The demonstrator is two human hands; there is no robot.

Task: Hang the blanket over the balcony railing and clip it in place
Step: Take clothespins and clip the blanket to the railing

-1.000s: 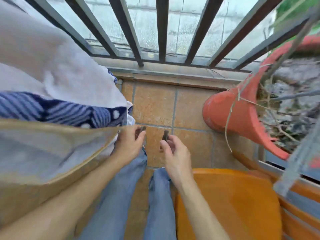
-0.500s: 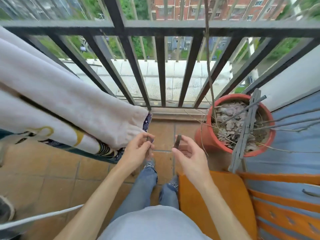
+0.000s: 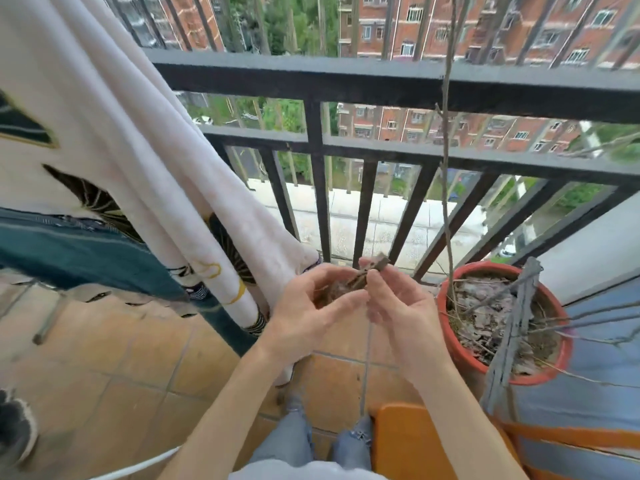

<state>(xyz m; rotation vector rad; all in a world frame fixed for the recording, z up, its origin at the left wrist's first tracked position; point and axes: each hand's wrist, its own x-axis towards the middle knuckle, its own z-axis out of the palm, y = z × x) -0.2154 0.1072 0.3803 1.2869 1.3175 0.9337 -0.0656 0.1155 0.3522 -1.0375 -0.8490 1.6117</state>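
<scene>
A white blanket [image 3: 138, 150] with dark teal and gold patterns hangs over the black metal balcony railing [image 3: 346, 77] on the left, its folds reaching down towards the tiled floor. My two hands meet in front of the railing bars, just right of the blanket's lower edge. My left hand [image 3: 308, 313] cups dark wooden clips [image 3: 341, 289] in its curled fingers. My right hand [image 3: 401, 306] pinches one dark clip [image 3: 381, 263] between thumb and fingertips, its end sticking up. The clips are partly hidden by my fingers.
A red flower pot [image 3: 450, 341] with dry leaves and bare stems stands at the right by the railing, a grey slat [image 3: 509, 334] leaning in it. An orange seat [image 3: 408, 441] is below my right arm. A white cord [image 3: 138, 465] and a shoe [image 3: 14, 431] lie on the floor at left.
My view has risen from the floor to the railing. Both hands have lifted and come together; earlier each held a clip with a gap between them.
</scene>
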